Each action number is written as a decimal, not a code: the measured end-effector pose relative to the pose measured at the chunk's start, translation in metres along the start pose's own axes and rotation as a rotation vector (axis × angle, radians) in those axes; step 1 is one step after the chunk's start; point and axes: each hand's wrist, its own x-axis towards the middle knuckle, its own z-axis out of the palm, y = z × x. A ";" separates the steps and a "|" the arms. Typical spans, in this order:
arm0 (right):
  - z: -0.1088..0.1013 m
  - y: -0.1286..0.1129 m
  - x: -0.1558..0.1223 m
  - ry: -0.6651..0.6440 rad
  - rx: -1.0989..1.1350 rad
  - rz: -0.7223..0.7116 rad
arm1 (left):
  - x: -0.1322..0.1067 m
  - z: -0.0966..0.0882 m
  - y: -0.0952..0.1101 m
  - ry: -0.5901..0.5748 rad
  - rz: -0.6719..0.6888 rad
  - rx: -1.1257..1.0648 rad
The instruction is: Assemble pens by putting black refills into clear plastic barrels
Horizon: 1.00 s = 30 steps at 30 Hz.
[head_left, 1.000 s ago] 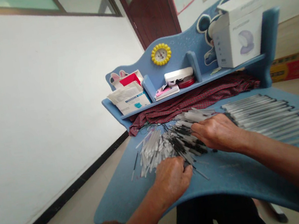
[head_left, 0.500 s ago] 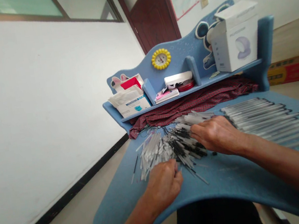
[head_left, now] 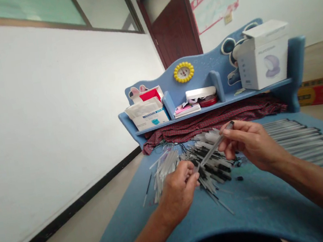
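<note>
R hand (head_left: 250, 141) has a slim clear plastic pen tube w/ black end (head_left: 213, 151) pinched b/w thumb & fingers near its top; grip closed on the tube, which slants down-left above the blue painted tabletop (head_left: 134, 231), roughly mid-width. L hand (head_left: 178, 188), thumb & index together, grips a small translucent plastic tip (head_left: 197, 169) right by the tube's lower end; can't tell if that's part of the tube or a separate pc. Under & behind both hands, toward the tabletop's far edge, lies a loose heap: frosted white plastic tubes (head_left: 165, 170) on the L side, short black plastic pieces (head_left: 223, 171) on the R. Clear dark-ended pens in a row (head_left: 300, 134) lie side by side toward the R edge, R forearm passing close on the near side. Risks, as I judge: if the two ends don't line up, the tip could skid off or bend, b/c both pinches are small & nothing props the tube. A slack R pinch could let the tube drop into the heap & get lost among lookalikes. Lone black cap-like bit (head_left: 239, 178), just R of the heap, could be knocked to the near edge by the R wrist. A low R forearm sweep could also skew the row or push pens off the R edge.
</note>
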 end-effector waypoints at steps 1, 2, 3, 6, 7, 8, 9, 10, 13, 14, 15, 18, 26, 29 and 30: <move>0.000 0.001 0.000 -0.001 0.012 0.008 | 0.001 0.001 -0.001 0.005 0.010 -0.009; -0.001 0.002 0.000 -0.004 0.016 0.014 | 0.001 0.002 -0.001 0.008 0.018 -0.018; -0.001 0.002 0.000 -0.007 0.016 0.018 | 0.002 0.003 -0.001 0.009 0.026 -0.025; 0.000 0.004 -0.001 -0.018 -0.001 0.022 | 0.003 0.004 0.000 0.004 0.043 -0.015; 0.000 0.004 -0.001 -0.024 -0.007 0.023 | 0.004 0.004 0.001 0.005 0.049 0.000; 0.000 0.005 -0.001 -0.029 -0.013 0.023 | 0.005 0.003 0.001 0.008 0.056 0.020; 0.000 0.005 -0.002 -0.032 -0.018 0.024 | 0.005 0.003 0.001 0.011 0.062 0.042; 0.001 0.005 -0.002 -0.033 -0.025 0.022 | 0.006 0.002 0.002 0.010 0.068 0.063; 0.003 0.005 -0.002 -0.032 -0.062 0.012 | 0.008 -0.001 0.003 -0.026 0.100 0.116; 0.003 0.005 -0.002 -0.033 -0.074 0.012 | 0.009 -0.002 0.004 -0.045 0.116 0.129; 0.003 0.005 -0.002 -0.032 -0.082 0.014 | 0.010 -0.002 0.004 -0.067 0.133 0.136; 0.001 0.006 0.001 -0.029 -0.075 0.031 | 0.015 -0.003 0.005 -0.113 0.163 0.099; -0.005 0.016 0.005 0.030 -0.051 -0.005 | 0.021 0.012 -0.002 -0.133 0.249 -0.019; -0.001 0.022 0.004 0.043 -0.071 0.006 | 0.018 0.019 -0.009 -0.118 0.263 -0.014; 0.000 0.024 0.003 0.039 -0.076 0.011 | 0.016 0.020 -0.011 -0.115 0.262 -0.010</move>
